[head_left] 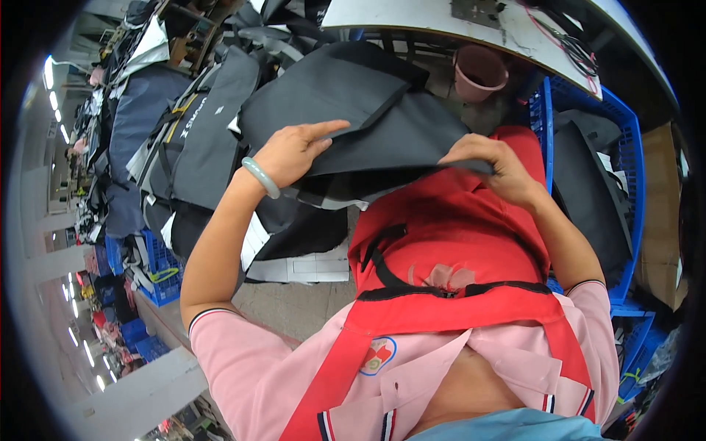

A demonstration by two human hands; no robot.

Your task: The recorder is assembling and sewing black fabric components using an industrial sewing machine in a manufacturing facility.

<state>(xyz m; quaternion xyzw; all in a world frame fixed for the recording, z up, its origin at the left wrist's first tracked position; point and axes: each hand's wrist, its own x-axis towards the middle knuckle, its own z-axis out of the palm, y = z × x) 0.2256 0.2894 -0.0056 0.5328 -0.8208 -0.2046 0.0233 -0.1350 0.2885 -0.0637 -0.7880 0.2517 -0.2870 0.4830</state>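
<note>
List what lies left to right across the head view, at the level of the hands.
Pile of dark bags → green bangle → left hand → black fabric piece → right hand → blue crate.

Head camera, steep downward view, close over lap; rim perhaps distorted.

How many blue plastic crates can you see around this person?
3, perhaps more hidden. One blue crate stands at the person's right, holding dark fabric. A second crate sits at the left under a fabric pile. A third crate lies lower left, partly hidden.
</note>
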